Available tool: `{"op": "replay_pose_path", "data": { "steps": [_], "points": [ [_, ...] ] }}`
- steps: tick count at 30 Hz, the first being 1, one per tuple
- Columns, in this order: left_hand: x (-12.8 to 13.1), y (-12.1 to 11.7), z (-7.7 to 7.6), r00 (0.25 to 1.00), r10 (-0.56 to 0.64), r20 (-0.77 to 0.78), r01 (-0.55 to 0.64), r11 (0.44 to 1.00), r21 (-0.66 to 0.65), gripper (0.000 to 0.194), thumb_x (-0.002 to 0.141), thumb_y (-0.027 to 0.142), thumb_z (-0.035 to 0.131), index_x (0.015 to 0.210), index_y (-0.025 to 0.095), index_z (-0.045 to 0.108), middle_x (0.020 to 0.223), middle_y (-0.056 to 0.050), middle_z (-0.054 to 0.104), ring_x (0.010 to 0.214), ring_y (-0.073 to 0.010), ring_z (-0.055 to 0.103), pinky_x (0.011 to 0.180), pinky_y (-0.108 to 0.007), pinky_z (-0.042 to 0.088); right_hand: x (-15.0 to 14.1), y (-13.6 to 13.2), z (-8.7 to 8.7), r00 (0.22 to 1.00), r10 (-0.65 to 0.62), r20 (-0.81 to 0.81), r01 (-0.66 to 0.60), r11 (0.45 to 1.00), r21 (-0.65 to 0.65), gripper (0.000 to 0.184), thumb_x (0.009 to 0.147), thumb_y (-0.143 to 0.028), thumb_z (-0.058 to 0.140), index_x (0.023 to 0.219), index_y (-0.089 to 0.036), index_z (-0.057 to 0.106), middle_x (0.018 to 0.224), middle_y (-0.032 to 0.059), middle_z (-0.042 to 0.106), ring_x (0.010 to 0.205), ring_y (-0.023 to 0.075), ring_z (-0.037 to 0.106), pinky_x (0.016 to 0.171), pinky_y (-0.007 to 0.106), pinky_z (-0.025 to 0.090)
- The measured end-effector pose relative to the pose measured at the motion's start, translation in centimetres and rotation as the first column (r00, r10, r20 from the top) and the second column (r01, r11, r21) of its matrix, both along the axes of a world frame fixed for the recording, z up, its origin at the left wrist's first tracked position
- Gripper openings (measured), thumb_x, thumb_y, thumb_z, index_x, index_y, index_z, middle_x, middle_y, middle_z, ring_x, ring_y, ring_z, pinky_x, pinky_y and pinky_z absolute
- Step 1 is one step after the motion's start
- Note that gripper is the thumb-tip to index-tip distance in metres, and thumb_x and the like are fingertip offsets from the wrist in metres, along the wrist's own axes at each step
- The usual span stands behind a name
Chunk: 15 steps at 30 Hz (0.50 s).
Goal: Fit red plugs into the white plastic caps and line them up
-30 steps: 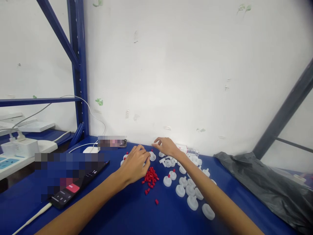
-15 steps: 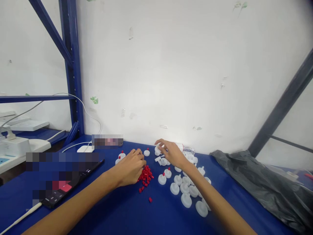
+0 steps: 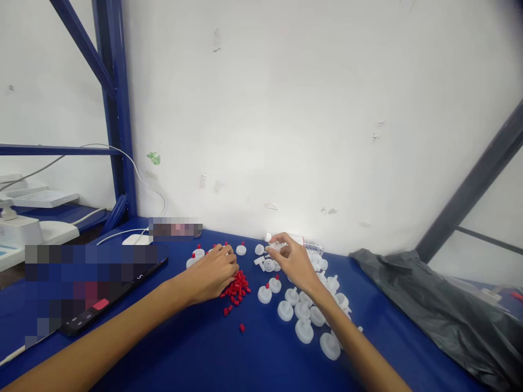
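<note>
My left hand [image 3: 214, 275] reaches to the near-left side of a heap of small red caps [image 3: 239, 286], its fingers curled down and touching the heap's edge. Its fingertips are hidden, so what they pinch does not show. My right hand [image 3: 291, 258] is at the back of the table, thumb and index finger bent around what looks like a white plastic lid [image 3: 277, 247]. Loose white lids with spouts [image 3: 304, 329] spread below and right of that hand. Lids topped with red caps [image 3: 265, 294] stand between the heap and the loose ones; more of these sit behind my left hand.
A bottle [image 3: 314, 249] lies against the white wall. A dark plastic bag [image 3: 429, 305] covers the right side of the blue table. On the left are a phone [image 3: 118, 299] with a cable and a white charger [image 3: 137, 239]. One red cap [image 3: 242, 328] lies apart.
My left hand has come down from above the heap to its edge. My right hand has dropped to the lids and drawn back slightly right. The view has shifted a little.
</note>
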State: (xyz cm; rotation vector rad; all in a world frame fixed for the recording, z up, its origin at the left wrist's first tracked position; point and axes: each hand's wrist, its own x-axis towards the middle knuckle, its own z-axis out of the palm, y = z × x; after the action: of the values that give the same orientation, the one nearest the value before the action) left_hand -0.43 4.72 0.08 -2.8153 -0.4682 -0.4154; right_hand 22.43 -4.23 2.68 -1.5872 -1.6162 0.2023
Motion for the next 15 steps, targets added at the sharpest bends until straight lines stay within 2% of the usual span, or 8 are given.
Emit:
{"op": "replay_pose_path", "data": {
  "steps": [3,6,9,11,13,15],
  "points": [
    [0.1,0.0,-0.1,1.0,0.011,-0.004,-0.011,1.0,-0.013,0.007,0.09,0.021,0.064,0.087,0.017,0.068,0.095,-0.008,0.068,0.101,-0.0266,0.055,0.084,-0.038,0.038,-0.7,-0.1,-0.5,0.982,-0.027,0.187,0.007,0.994,0.106,0.02,0.093,-0.033,0.053,0.11,-0.024,0.056,0.102,0.0041,0.069,0.083,0.0202,0.066,0.078,0.035,0.05],
    [0.1,0.1,-0.3,0.999,0.031,-0.016,-0.032,0.999,-0.03,0.006,0.09,0.019,0.063,0.088,0.018,0.068,0.097,-0.008,0.067,0.102,-0.0269,0.054,0.087,-0.04,0.038,-1.2,-0.4,-0.6,0.907,-0.013,0.421,-0.059,0.985,0.16,0.021,0.095,-0.025,0.052,0.116,-0.023,0.056,0.112,0.0074,0.067,0.106,0.0253,0.062,0.092,0.041,0.049],
    [0.1,0.0,-0.1,0.999,0.033,-0.005,-0.033,0.999,-0.042,0.007,0.091,0.019,0.061,0.089,0.016,0.067,0.098,-0.009,0.066,0.101,-0.0272,0.054,0.086,-0.04,0.039,-1.6,-0.7,-0.6,0.865,0.037,0.5,-0.126,0.981,0.147,0.022,0.096,-0.02,0.052,0.118,-0.023,0.055,0.117,0.0081,0.064,0.108,0.0246,0.062,0.092,0.04,0.051],
    [0.3,-0.2,0.2,0.997,0.041,0.069,-0.036,0.996,-0.076,0.008,0.091,0.019,0.058,0.09,0.016,0.065,0.096,-0.008,0.066,0.096,-0.0258,0.055,0.082,-0.038,0.04,-1.7,-0.9,-0.5,0.861,0.057,0.505,-0.141,0.981,0.13,0.022,0.097,-0.02,0.051,0.118,-0.023,0.054,0.12,0.0083,0.062,0.104,0.0237,0.064,0.088,0.039,0.054],
    [0.5,-0.5,0.6,0.976,0.076,0.205,-0.041,0.984,-0.173,0.009,0.091,0.017,0.055,0.091,0.016,0.063,0.092,-0.006,0.065,0.089,-0.0226,0.056,0.078,-0.035,0.042,-1.9,-1.0,-0.5,0.861,0.07,0.503,-0.149,0.981,0.12,0.024,0.098,-0.021,0.05,0.122,-0.024,0.053,0.122,0.0083,0.061,0.102,0.0236,0.065,0.087,0.039,0.055],
    [0.7,-0.9,0.9,0.928,0.133,0.347,-0.017,0.948,-0.318,0.009,0.089,0.017,0.054,0.091,0.017,0.063,0.086,-0.003,0.065,0.082,-0.0192,0.056,0.074,-0.031,0.043,-2.1,-1.0,-0.5,0.855,0.086,0.511,-0.173,0.977,0.125,0.027,0.099,-0.023,0.05,0.126,-0.024,0.051,0.121,0.0073,0.063,0.105,0.0243,0.064,0.09,0.041,0.053]
  ]
}}
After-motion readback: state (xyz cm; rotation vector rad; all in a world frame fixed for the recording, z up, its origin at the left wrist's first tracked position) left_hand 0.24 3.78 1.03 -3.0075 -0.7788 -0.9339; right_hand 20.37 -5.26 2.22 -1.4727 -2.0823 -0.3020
